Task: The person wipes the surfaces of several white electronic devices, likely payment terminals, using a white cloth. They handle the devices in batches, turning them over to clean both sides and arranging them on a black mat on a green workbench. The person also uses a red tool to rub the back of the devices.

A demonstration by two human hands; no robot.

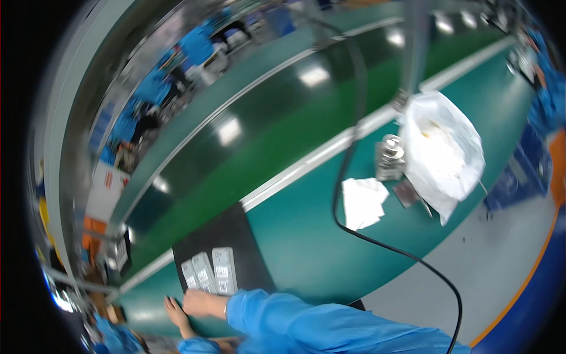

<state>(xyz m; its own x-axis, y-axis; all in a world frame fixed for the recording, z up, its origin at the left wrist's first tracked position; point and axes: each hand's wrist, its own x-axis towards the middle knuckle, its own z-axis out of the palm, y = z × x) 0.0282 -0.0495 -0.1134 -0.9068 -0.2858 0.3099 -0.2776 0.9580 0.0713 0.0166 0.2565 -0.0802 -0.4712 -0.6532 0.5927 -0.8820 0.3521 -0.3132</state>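
Three flat, light-grey rectangular pieces with white labels lie on a black mat (250, 259): a left piece (189, 276), a middle piece (203, 274) and a right piece (223, 265). My right hand (199, 302) is curled closed at the mat's near edge, just below the left and middle pieces. Whatever its fingers hold, if anything, is hidden. Close beside it, my left hand (176, 312) rests by the green worktop with its fingers stretched out and nothing visible in them. Both arms wear blue sleeves.
A black cable (377, 241) hangs across the worktop. White sheets (362, 202), a metal-topped bottle (390, 154) and a white plastic bag (439, 156) are to the right. A green conveyor belt (277, 141) runs behind. People in blue work at both sides.
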